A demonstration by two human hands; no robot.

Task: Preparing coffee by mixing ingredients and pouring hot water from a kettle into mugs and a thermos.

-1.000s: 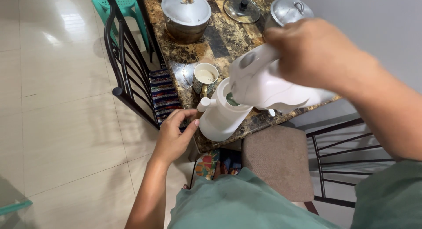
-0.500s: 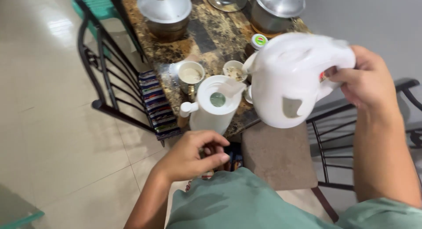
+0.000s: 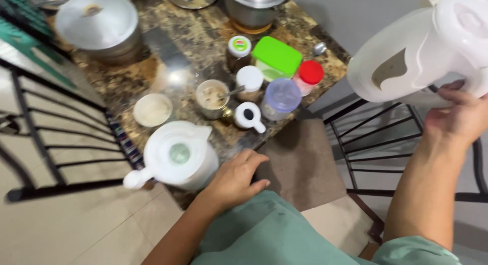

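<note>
The right hand [image 3: 457, 117] had swung the white kettle [image 3: 422, 51] up and well away from the open flask [image 3: 175, 156], still grasping it, so pouring looked finished. The left hand [image 3: 236, 178], loosely open and empty, had come to rest just beside the flask, on the table's [image 3: 168, 51] near edge.

Table: you have a dark marbled top [image 3: 168, 46] carrying everything.
Pots: two lidded metal ones, left [image 3: 99, 26] and far [image 3: 254, 3].
Jars: green-lidded box [image 3: 277, 56], red-capped jar [image 3: 309, 74], clear tub [image 3: 281, 97].
Chair: cushioned seat [image 3: 302, 163] before you.
</note>
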